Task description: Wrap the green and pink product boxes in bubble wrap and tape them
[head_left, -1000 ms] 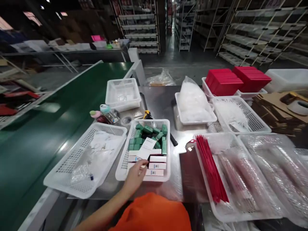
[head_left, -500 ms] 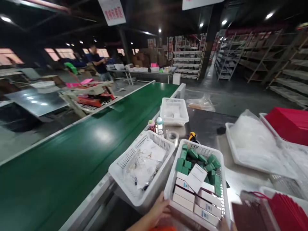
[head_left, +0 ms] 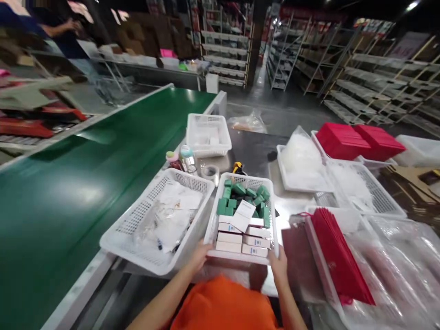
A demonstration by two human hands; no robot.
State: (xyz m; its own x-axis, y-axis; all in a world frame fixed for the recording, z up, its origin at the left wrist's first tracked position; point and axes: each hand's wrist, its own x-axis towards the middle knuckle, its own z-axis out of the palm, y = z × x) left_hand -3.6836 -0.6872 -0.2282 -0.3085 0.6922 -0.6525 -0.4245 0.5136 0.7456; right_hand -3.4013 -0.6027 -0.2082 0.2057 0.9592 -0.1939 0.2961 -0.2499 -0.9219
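A white plastic basket (head_left: 237, 256) sits in front of me, its near edge gripped at both corners. My left hand (head_left: 200, 255) is closed on its near left corner, and my right hand (head_left: 278, 263) on the near right one; the fingertips are partly hidden by the rim. Small green boxes (head_left: 239, 189) fill its far half. White boxes (head_left: 229, 243) lie stacked in the near half, one resting askew on top. Left of it, a second white basket (head_left: 129, 236) holds clear bags and white papers (head_left: 177, 201).
A green conveyor belt (head_left: 113, 146) runs along the left. Beyond the baskets are another white basket (head_left: 209, 149), a tape roll (head_left: 210, 173) and bottles (head_left: 188, 158). Red bags (head_left: 338, 256) and red boxes (head_left: 343, 142) stand at right. A person (head_left: 74, 46) stands far left.
My view has turned right and down, so the baskets appear further left. My right hand, mostly out of view before, now shows on the basket's near right corner.
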